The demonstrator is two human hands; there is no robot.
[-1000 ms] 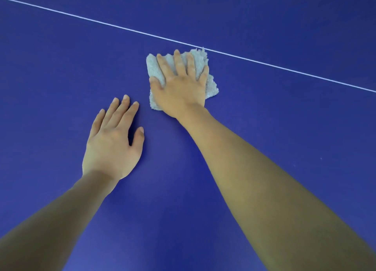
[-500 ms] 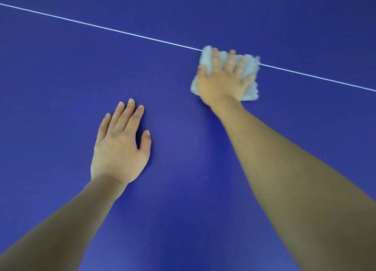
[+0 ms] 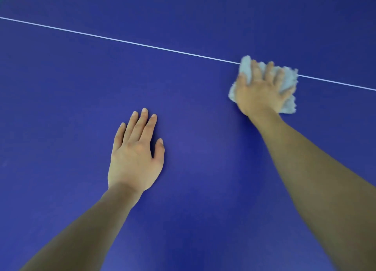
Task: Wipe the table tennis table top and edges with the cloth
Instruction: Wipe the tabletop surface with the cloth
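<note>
As wiping needs pressure, cloth (image 3: 289, 80) is pressed under spread right hand (image 3: 260, 93), upper right. Left hand (image 3: 134, 158) is laid flat, presumably bracing.

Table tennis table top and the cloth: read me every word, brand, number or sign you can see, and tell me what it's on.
None: no text can be read.
Table top: plain blue, with only a thin white line, no lettering.
Cloth under the right hand: pale and fluffy, slightly blurred, no label showing.
Left hand: bare, nothing written on it.
</note>
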